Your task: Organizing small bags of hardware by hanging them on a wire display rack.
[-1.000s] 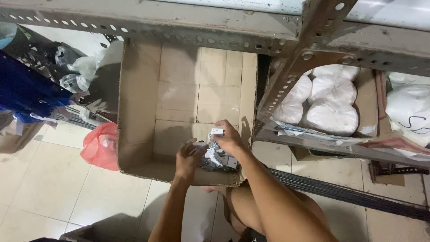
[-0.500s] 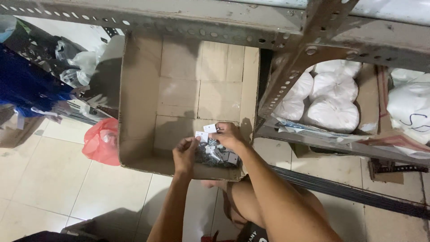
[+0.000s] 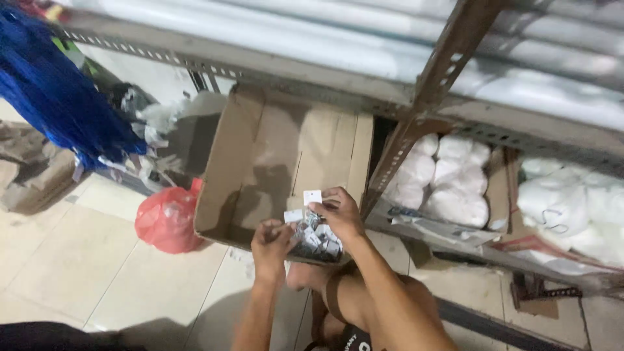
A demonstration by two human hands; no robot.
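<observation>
White small packets point(image 3: 316, 239), a bundle of them with dark print, are held at the near edge of an open cardboard box point(image 3: 244, 156) on the tiled floor point(image 3: 78, 260). The left hand point(image 3: 272, 242) is clenched around the bundle from the side, while one white card point(image 3: 312, 197) is pinched by the right hand point(image 3: 339, 211). A red plastic bag point(image 3: 168, 221) is seen just beside the box, and white sacks point(image 3: 442, 179) are stacked under a metal rack point(image 3: 416, 123) to the right.
</observation>
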